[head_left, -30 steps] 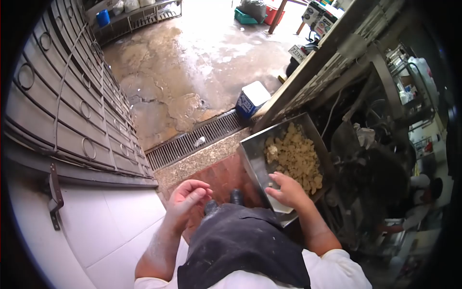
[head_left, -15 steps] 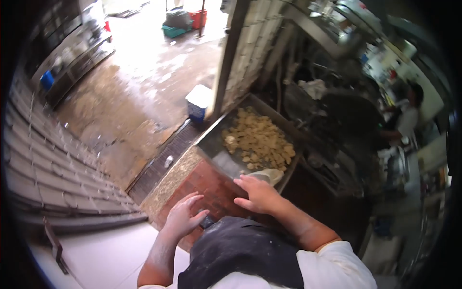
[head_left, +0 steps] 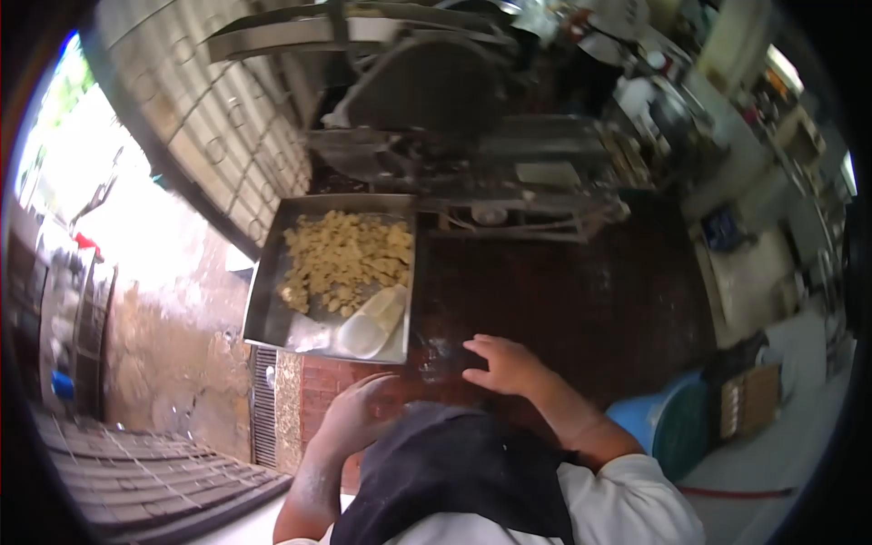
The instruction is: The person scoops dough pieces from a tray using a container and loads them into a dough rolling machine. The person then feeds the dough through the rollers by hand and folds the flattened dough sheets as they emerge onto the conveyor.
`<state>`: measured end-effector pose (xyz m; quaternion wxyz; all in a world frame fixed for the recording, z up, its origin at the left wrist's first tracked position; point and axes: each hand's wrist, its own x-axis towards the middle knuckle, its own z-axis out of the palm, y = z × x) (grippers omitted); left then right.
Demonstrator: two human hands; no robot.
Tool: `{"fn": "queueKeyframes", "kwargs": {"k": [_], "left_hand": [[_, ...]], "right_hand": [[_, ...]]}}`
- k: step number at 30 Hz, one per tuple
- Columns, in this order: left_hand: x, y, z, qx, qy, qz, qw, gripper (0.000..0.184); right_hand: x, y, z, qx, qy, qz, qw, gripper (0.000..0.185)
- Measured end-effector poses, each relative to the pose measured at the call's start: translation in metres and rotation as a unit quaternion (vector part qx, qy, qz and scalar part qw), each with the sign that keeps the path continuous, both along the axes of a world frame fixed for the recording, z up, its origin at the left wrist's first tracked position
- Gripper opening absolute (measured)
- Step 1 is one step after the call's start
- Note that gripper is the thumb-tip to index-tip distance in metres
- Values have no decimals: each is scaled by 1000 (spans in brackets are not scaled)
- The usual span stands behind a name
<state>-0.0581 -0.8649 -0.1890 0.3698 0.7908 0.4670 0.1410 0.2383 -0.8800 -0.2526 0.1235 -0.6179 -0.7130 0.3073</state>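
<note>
My left hand [head_left: 357, 416], dusted pale, hovers in front of the dark apron [head_left: 454, 472] with its fingers stretched out, holding nothing. To its right my right hand [head_left: 509, 367] is also bare, thumb and fingers apart, above the dark red floor. Beyond my hands stands a large metal tray [head_left: 263, 313] with a pile of yellowish, dough-like lumps [head_left: 350, 250] in it. A whitish tub [head_left: 368, 331] lies on its side in the tray's near right corner. Neither hand touches the tray.
A dark machine [head_left: 427, 91] with a flat bed stands behind the tray. At right are a blue-green bin [head_left: 677, 422] and a cardboard box [head_left: 752, 400]. Another person [head_left: 609, 41] is at the back. A slatted gate [head_left: 163, 463] and floor drain [head_left: 263, 409] lie at left.
My view has swung to the right, so the tray now shows further left and the doorway has slid to the left edge. Both hands stay raised and bare before the apron.
</note>
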Motion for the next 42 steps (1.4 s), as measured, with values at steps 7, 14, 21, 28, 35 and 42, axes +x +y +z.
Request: {"fn": "queueKeyframes", "kwargs": {"k": [7,14,21,28,35,42], "left_hand": [[158,41,12,-16,25,-206,978,45],[251,110,-8,-6,49,-269,962,54],[332,210,-65,-34,18,-315,948,51],[412,336,-46,39,32,-356,933,49],[444,412,-13,-15,39,-301,953,55],[484,467,36,-90,31,-223,970,59]], "right_hand": [[153,-65,10,-37,21,-172,984,59],[207,-66,-15,-92,94,-249,960,57],[289,21,-18,-143,58,-286,946,56],[356,173,26,-10,16,-305,952,52],[397,278,-15,-71,109,-227,965,51],[500,399,-70,-77,176,-183,964,49]]}}
